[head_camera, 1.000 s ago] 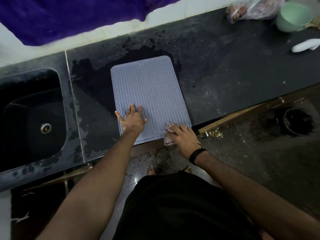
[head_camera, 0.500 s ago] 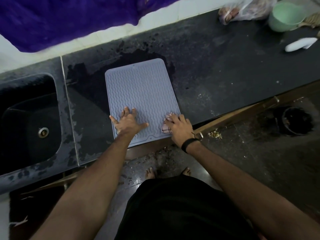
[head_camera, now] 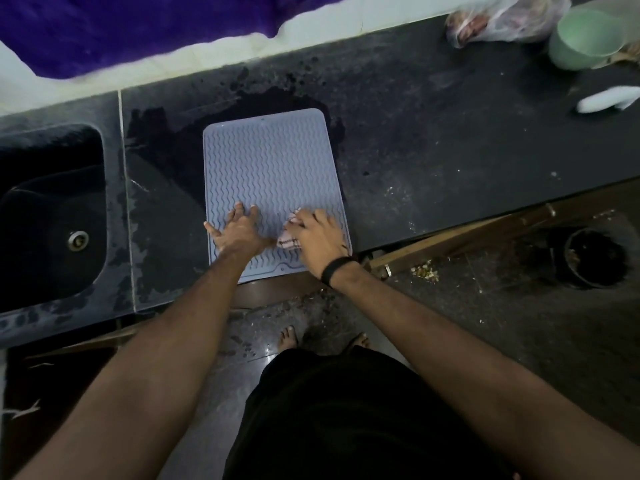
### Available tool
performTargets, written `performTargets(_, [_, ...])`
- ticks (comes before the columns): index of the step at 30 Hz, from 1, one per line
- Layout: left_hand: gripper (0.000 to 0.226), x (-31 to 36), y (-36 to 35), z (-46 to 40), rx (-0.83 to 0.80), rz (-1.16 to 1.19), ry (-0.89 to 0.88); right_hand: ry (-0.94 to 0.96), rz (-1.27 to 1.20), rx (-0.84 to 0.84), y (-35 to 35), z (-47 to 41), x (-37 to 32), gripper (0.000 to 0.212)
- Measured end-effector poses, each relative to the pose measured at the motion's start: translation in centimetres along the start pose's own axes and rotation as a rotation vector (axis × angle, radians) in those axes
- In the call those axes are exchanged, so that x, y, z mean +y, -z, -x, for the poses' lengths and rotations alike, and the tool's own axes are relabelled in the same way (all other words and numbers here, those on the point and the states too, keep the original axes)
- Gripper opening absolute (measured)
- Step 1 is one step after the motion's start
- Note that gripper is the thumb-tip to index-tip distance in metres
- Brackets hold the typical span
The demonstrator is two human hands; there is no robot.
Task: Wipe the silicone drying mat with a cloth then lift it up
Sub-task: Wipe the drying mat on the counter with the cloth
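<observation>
A grey silicone drying mat (head_camera: pixel 268 168) with a wavy ribbed pattern lies flat on the black counter (head_camera: pixel 433 150), its near edge at the counter's front. My left hand (head_camera: pixel 239 233) presses flat on the mat's near left part, fingers spread. My right hand (head_camera: pixel 317 233) holds a small pinkish patterned cloth (head_camera: pixel 289 239) against the mat's near right part, close beside my left hand. Most of the cloth is hidden under the hand.
A black sink (head_camera: pixel 52 209) is set into the counter at the left. At the far right stand a green cup (head_camera: pixel 581 39), a plastic bag (head_camera: pixel 502 19) and a white object (head_camera: pixel 606 98). A dark bin (head_camera: pixel 592 258) sits on the floor at right. Wet patches surround the mat.
My right hand has slid the cloth from the mat's near right corner up and leftward onto the mat, toward my left hand. My left hand stays pressed on the mat.
</observation>
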State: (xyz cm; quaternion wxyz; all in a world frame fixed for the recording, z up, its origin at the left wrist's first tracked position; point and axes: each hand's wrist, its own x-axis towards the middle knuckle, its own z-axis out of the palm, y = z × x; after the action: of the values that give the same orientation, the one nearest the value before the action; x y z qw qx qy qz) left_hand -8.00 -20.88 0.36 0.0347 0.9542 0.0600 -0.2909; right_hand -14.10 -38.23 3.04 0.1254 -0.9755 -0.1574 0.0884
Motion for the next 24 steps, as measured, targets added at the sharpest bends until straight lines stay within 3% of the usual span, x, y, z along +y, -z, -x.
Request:
performTargets(3, [0.102,0.1,0.0,0.0,-0.020,-0.016,0.012,0.048,0.024,-0.106,-1.9,0.8,-0.3,0.047])
performTargets(8, [0.102,0.1,0.0,0.2,-0.040,-0.039,0.010,0.092,-0.003,-0.056,-3.2,5.8,1.6,0.053])
performTargets(12, [0.102,0.4,0.2,0.9,-0.045,-0.053,0.000,-0.024,-0.012,-0.131,-3.0,8.7,3.0,0.054])
performTargets(18, [0.109,1.0,0.9,1.0,-0.007,-0.054,-0.103,-0.226,-0.089,0.178,0.4,3.0,3.1,0.069])
performTargets(24, [0.104,0.2,2.0,0.1,-0.088,-0.125,-0.204,-0.331,0.008,-0.056,-0.6,-0.8,3.3,0.058])
